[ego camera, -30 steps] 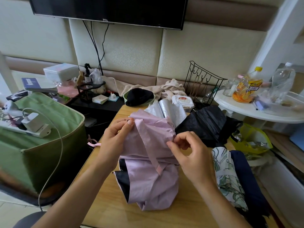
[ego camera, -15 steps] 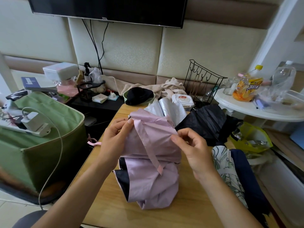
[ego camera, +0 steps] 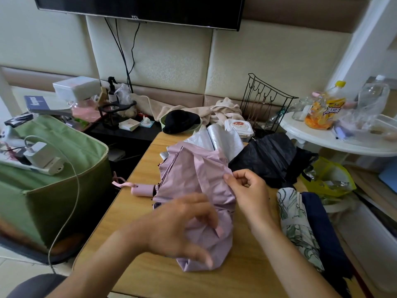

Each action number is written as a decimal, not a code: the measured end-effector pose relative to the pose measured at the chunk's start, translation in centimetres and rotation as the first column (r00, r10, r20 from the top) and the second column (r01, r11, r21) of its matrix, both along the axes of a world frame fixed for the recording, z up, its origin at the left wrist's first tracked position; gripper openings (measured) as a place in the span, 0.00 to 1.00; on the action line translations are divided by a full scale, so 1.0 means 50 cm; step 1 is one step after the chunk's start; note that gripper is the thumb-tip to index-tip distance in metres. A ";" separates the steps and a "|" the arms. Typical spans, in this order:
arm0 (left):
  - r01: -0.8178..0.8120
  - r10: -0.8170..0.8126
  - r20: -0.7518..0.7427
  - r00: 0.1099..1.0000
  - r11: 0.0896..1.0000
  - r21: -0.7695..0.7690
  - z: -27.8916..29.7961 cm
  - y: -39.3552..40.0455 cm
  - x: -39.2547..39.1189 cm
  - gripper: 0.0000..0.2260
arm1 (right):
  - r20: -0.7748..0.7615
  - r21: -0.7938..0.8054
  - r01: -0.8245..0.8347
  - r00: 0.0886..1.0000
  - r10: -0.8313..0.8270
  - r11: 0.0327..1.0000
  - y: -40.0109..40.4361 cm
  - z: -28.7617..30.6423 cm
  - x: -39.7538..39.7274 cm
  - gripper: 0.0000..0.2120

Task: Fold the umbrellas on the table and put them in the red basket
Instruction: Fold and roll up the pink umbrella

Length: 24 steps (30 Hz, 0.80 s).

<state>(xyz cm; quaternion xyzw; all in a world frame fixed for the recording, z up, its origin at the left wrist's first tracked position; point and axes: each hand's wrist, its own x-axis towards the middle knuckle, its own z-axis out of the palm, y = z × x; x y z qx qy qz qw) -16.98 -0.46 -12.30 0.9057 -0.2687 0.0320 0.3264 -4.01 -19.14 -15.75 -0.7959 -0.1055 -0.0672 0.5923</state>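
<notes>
One head-worn wide-angle view looks forward and down, close over the tabletop (ego camera: 150, 276); the padded wall (ego camera: 171, 67) and TV (ego camera: 139, 5) stand far, across the top.

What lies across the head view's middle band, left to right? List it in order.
Green fabric bin → pink umbrella handle → lilac umbrella, pinched by the right hand → black umbrella → yellow bag.

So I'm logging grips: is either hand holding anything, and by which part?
The right hand pinches the pink umbrella by a fold of its canopy. The blurred left hand hovers over the strap; its grip cannot be told.
</notes>
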 end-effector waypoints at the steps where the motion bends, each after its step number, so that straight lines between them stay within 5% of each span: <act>1: 0.025 -0.018 -0.061 0.998 0.994 0.106 -0.013 -0.002 0.001 0.28 | -0.001 0.011 0.006 1.000 -0.006 1.000 0.001 -0.001 0.000 0.08; 4: -0.049 0.044 0.027 0.999 0.975 0.217 -0.034 0.004 0.009 0.25 | 0.029 0.012 0.008 1.000 -0.008 1.000 0.000 0.003 -0.001 0.08; 8: -0.202 0.202 0.045 0.978 0.979 -0.024 -0.015 0.039 0.030 0.11 | 0.121 0.015 -0.023 0.992 0.021 1.000 0.001 0.014 -0.016 0.08; 12: -0.398 0.441 0.127 0.888 0.878 -0.267 -0.015 0.050 0.040 0.08 | 0.481 -0.046 -0.037 0.875 0.055 0.998 -0.006 0.035 -0.047 0.09; 17: -0.505 0.600 0.074 0.796 0.727 -0.465 -0.019 0.043 0.046 0.01 | 0.426 -0.269 -0.412 0.760 0.491 0.871 -0.025 0.061 -0.066 0.04; 24: -0.494 0.631 0.013 0.775 0.620 -0.610 -0.025 0.046 0.052 0.09 | 0.308 -0.510 -0.325 0.796 0.522 0.796 -0.040 0.031 -0.056 0.14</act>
